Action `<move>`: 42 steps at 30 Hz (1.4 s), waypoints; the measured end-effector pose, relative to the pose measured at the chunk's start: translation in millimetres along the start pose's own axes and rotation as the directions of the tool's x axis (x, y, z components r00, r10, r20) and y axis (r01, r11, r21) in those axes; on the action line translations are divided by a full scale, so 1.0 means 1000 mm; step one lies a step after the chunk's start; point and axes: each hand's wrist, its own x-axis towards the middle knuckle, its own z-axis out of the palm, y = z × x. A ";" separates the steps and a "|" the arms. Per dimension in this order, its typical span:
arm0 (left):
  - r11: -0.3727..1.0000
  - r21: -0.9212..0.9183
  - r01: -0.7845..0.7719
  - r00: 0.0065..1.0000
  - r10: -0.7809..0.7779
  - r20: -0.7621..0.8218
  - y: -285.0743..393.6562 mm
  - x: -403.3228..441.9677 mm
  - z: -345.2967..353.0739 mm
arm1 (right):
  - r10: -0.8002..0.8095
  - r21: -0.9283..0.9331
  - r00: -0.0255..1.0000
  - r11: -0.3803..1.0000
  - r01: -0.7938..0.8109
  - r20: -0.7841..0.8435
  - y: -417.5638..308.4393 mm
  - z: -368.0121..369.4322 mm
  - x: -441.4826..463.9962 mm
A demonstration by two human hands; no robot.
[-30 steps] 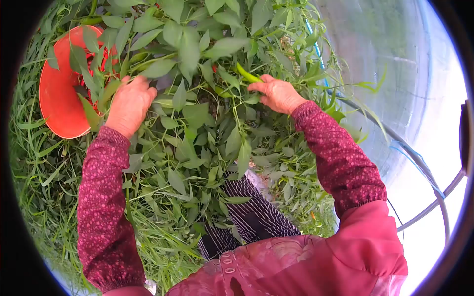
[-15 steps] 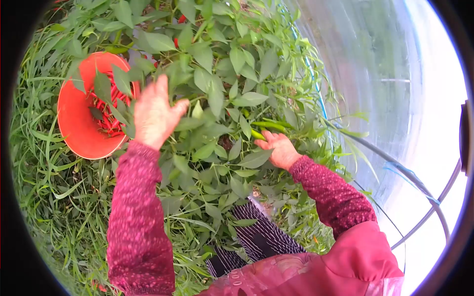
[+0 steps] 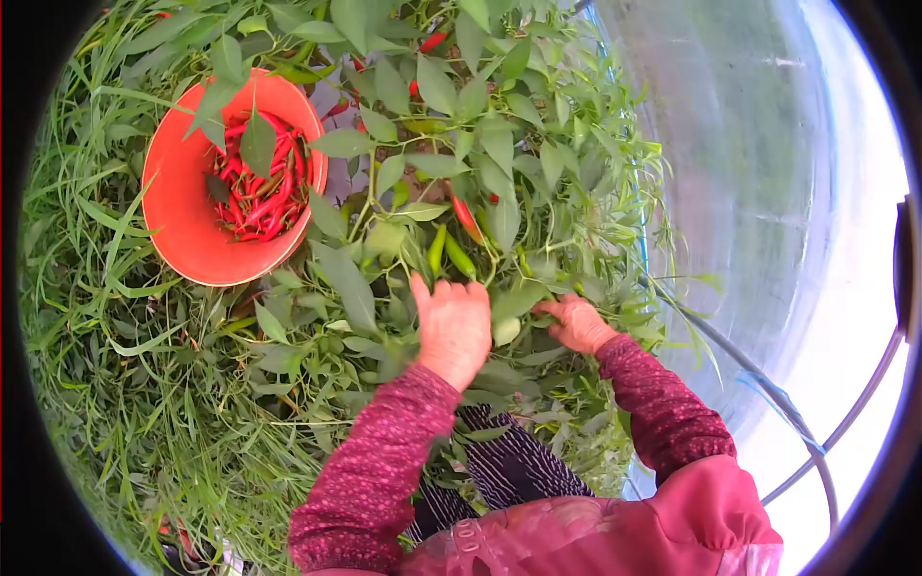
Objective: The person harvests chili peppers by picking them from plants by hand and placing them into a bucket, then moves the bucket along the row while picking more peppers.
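My left hand is in the pepper plant with its fingers curled in, their tips partly lost among the leaves. Two green chili peppers hang just past its fingertips, and a red chili pepper hangs a little higher. To the right, my right hand has its fingers drawn together beside a broad leaf; what lies between them is hidden. At the upper left, an orange-red bucket leans toward me, holding a heap of red chili peppers, with some leaves hanging over it.
Long grass grows thick on the left. On the right stands a clear plastic sheet wall with a blue cord and dark curved pipes. More red chilies hang at the top. Patterned trousers show below.
My left hand has moved from beside the bucket rightward and down into the plant, its spread fingers now curled. My right hand sits slightly lower and further right, away from the green chilies. The view has shifted.
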 end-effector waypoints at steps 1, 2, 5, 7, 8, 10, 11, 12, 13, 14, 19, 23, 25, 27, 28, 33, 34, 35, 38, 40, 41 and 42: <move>1.000 0.028 0.009 1.000 -0.010 0.021 0.005 -0.004 0.013 | -0.005 -0.007 1.000 1.000 0.005 0.009 -0.004 -0.015 0.002; 0.999 0.005 0.041 0.999 -0.041 0.014 0.008 -0.007 0.017 | 0.017 -0.006 1.000 1.000 -0.017 -0.002 -0.008 -0.032 0.005; 0.991 -0.129 -0.033 0.988 0.013 -0.155 0.008 -0.019 0.024 | 0.035 -0.125 0.994 0.991 -0.047 -0.100 -0.045 -0.094 0.004; 0.995 -0.101 -0.004 0.993 -0.008 -0.116 0.013 -0.019 0.024 | 0.018 -0.241 0.984 0.968 -0.062 -0.178 -0.084 -0.128 0.002; 0.999 -0.047 -0.005 0.997 0.002 -0.078 0.014 -0.019 0.027 | -0.036 0.010 0.959 0.999 0.041 -0.281 -0.107 -0.139 0.003; 1.000 0.010 -0.009 0.999 0.009 -0.042 0.018 -0.020 0.032 | -0.175 0.251 0.895 0.922 0.295 -0.409 -0.132 -0.134 0.022; 0.999 0.026 -0.025 0.998 0.026 -0.051 0.020 -0.022 0.035 | -0.283 0.252 0.859 0.875 0.413 -0.427 -0.136 -0.119 0.037; 0.998 0.041 -0.041 0.997 0.044 -0.062 0.022 -0.023 0.037 | -0.385 0.140 0.812 0.863 0.485 -0.439 -0.139 -0.104 0.052; 0.998 0.037 -0.043 0.997 0.046 -0.067 0.023 -0.023 0.039 | -0.485 0.025 0.757 0.835 0.550 -0.437 -0.137 -0.089 0.066; 0.999 0.029 -0.041 0.998 0.043 -0.052 0.024 -0.024 0.041 | -0.483 0.023 0.760 0.838 0.545 -0.434 -0.133 -0.077 0.076; 0.999 0.033 -0.033 0.999 0.033 -0.022 0.018 -0.040 0.044 | -0.152 0.045 0.857 0.979 0.200 -0.493 -0.091 -0.069 0.100; 0.999 -0.009 -0.051 0.999 0.051 0.011 0.014 -0.045 0.044 | 0.071 -0.271 0.974 0.954 -0.129 -0.214 -0.021 -0.081 0.132; 0.999 -0.015 -0.050 0.999 0.050 0.015 0.012 -0.048 0.051 | -0.013 -0.327 0.964 0.942 -0.078 -0.267 -0.003 -0.069 0.140; 0.998 -0.012 -0.059 0.998 0.059 0.023 0.011 -0.049 0.053 | 0.098 0.077 0.833 0.995 -0.067 -0.544 0.005 -0.059 0.156; 0.998 -0.009 -0.064 0.998 0.064 0.007 0.011 -0.049 0.053 | -0.049 -0.273 0.910 0.959 -0.072 -0.411 0.004 -0.064 0.170; 0.997 0.018 -0.069 0.998 0.069 -0.004 0.011 -0.049 0.052 | 0.011 -0.595 0.969 0.788 -0.161 -0.248 -0.013 -0.058 0.208; 0.997 0.013 -0.074 0.997 0.074 0.012 0.010 -0.050 0.052 | 0.043 -0.515 0.970 0.842 -0.163 -0.238 -0.004 -0.052 0.219; 0.997 0.006 -0.078 0.997 0.077 0.028 0.009 -0.051 0.052 | 0.051 -0.407 0.963 0.900 -0.159 -0.263 0.009 -0.047 0.229; 0.997 0.006 -0.072 0.997 0.072 0.041 0.007 -0.051 0.052 | 0.056 -0.129 0.939 0.986 -0.105 -0.338 0.036 -0.032 0.244; 0.997 0.005 -0.071 0.997 0.071 0.030 0.005 -0.050 0.052 | 0.064 0.049 0.924 0.998 -0.049 -0.378 0.051 -0.022 0.246; 0.997 0.006 -0.071 0.997 0.070 0.017 0.005 -0.050 0.052 | 0.072 0.162 0.911 0.987 -0.006 -0.405 0.064 -0.012 0.251; 0.997 0.006 -0.073 0.997 0.072 0.012 0.006 -0.051 0.053 | 0.074 0.311 0.894 0.947 0.076 -0.442 0.085 0.003 0.263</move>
